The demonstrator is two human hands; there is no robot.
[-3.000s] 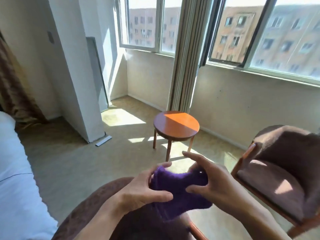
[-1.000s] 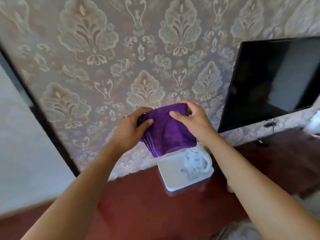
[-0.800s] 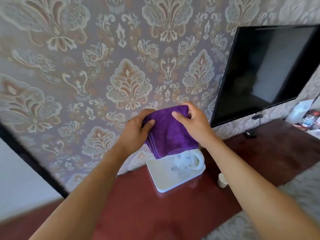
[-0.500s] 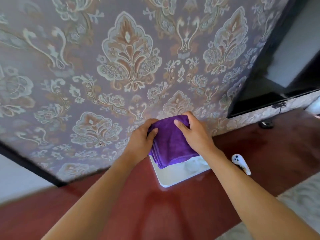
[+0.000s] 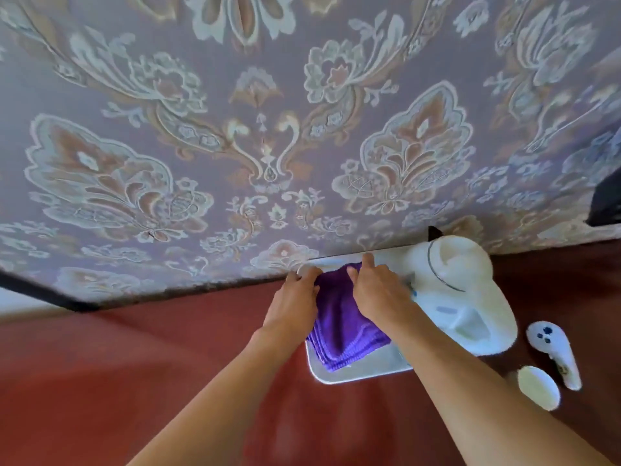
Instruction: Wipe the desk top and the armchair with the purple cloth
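Viewed from my remote station through the head camera: two bare forearms reach over the glossy dark red desk [image 5: 100,381], with a small white cup [image 5: 537,386] and a white remote [image 5: 554,351] lying just beside each other at the near right. Beyond them a white tray [image 5: 356,373] sits against the wall. Over it is the purple cloth [image 5: 346,334], folded into a thick pad whose stacked edges show at its near left corner; I cannot tell whether it rests on the tray or hangs just above it. The left hand [image 5: 292,307] has its fingers curled round the cloth's left edge, and the right hand [image 5: 376,294] lies across the right side, gripping the far edge, so both hands hold the cloth and neither is free. I judge the cloth light, soft and limp, with a plush weave unlikely to slip from the fingers, though it would unfold and sag if lifted by one corner. The best hold is across the folded pad, palm flat on top and fingertips over the leading edge, which should bind the layers as it slides over the polished desk. A white kettle [image 5: 460,287] stands on the tray's right side, close against the right wrist, and looks easy to knock. Behind everything rises floral wallpaper [image 5: 268,129], with a dark screen corner [image 5: 608,203] at far right
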